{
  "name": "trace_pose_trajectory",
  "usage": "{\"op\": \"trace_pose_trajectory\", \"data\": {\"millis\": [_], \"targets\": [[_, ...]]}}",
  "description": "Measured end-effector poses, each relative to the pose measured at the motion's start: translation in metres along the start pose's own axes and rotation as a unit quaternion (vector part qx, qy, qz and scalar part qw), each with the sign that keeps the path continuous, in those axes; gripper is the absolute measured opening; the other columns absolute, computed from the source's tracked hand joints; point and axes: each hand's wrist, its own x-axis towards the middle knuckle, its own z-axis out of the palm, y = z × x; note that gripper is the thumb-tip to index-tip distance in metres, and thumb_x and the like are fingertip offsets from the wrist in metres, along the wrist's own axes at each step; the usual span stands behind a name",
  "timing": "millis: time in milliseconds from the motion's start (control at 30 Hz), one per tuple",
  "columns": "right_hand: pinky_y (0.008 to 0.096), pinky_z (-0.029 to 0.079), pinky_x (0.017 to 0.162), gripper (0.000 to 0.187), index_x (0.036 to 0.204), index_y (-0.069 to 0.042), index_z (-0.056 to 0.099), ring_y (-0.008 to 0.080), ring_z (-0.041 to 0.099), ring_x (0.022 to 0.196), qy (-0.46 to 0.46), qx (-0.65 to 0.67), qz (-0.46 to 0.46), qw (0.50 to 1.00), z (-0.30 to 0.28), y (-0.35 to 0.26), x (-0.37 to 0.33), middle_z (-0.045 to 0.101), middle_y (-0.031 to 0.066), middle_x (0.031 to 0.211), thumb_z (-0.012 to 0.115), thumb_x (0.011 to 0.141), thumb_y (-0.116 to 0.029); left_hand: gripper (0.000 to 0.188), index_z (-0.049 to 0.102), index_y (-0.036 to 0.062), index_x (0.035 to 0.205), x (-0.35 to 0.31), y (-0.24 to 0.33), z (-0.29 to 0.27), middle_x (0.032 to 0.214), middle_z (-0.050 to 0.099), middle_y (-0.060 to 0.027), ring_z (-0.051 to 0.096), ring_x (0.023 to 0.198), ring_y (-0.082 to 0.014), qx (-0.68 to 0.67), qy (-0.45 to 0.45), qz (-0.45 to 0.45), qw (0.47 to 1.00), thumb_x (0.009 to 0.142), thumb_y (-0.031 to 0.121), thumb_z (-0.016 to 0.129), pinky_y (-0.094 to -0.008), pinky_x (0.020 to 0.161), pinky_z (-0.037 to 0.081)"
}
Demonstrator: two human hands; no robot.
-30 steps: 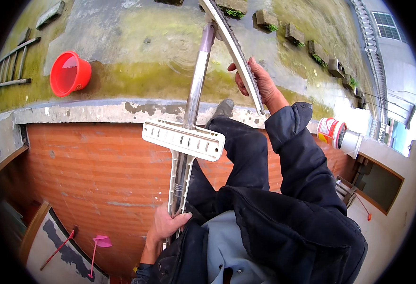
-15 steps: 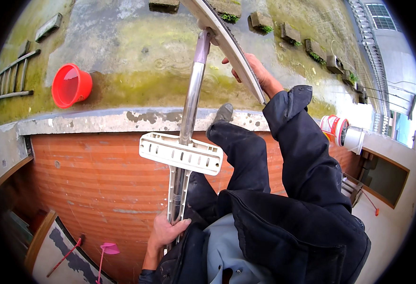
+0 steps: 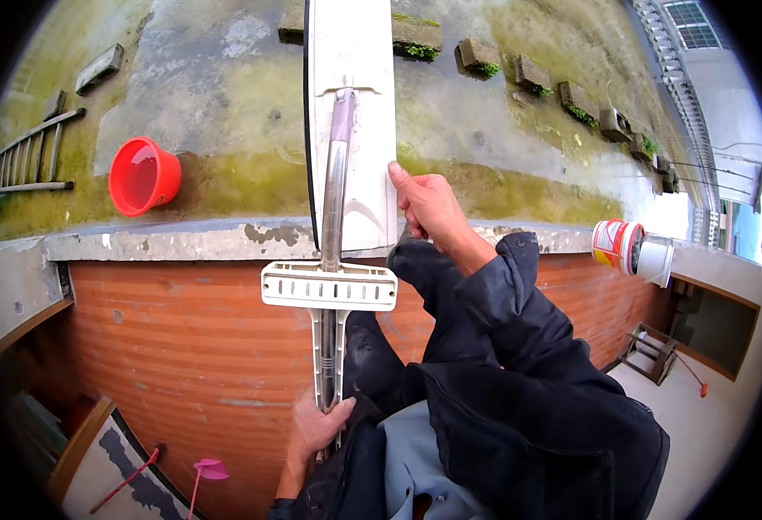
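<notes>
A flat mop stretches away from my body, with a metal pole (image 3: 336,195), a long white mop head (image 3: 366,52) and a white slotted sliding wringer (image 3: 372,290) around the pole. My left hand (image 3: 318,425) is closed round the lower pole, close to my jacket, below the wringer's crossbar. At the right edge of the mop head, my right hand (image 3: 437,212) grips with its thumb at the rim; its other fingers are curled and partly hidden. The head's broad white face is turned up, with a dark strip along its left edge.
A red bucket (image 3: 142,178) with water stands on the wet, mossy concrete beyond a low ledge (image 3: 138,244). A ladder (image 3: 38,156) lies far left. Concrete blocks (image 3: 532,76) line the yard. A white-and-red pail (image 3: 616,243) sits at right. Reddish ridged flooring (image 3: 181,338) is nearer me.
The mop head has turned from nearly edge-on to show its broad white face, and swung left in line with the pole. My right hand has moved left and nearer with its edge.
</notes>
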Motion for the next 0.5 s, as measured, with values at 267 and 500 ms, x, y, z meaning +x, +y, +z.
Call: {"op": "trace_pose_trajectory", "data": {"millis": [267, 500], "targets": [[0.0296, 0.048, 0.045, 0.05, 0.074, 0.004, 0.062, 0.0174, 0.062, 0.05, -0.018, -0.185, -0.043, 0.982, 0.023, -0.009, -0.032, 0.064, 0.0145, 0.061, 0.064, 0.09, -0.043, 0.028, 0.061, 0.0013, 0.088, -0.004, -0.016, 0.006, 0.066, 0.058, -0.008, 0.057, 0.061, -0.019, 0.013, 0.039, 0.012, 0.999, 0.078, 0.022, 0.078, -0.0348, 0.06, 0.048], [0.0422, 0.058, 0.074, 0.092, 0.11, 0.01, 0.053, 0.0328, 0.07, 0.086, -0.147, 0.166, 0.094, 0.971, 0.022, -0.01, 0.01, 0.065, 0.0278, 0.1, 0.033, 0.09, -0.077, 0.031, 0.062, 0.0008, 0.091, -0.008, -0.022, 0.007, 0.071, 0.062, -0.0129, 0.061, 0.063, -0.0257, 0.07, 0.064, 0.033, 0.995, 0.077, 0.024, 0.078, -0.0374, 0.062, 0.05]]}}
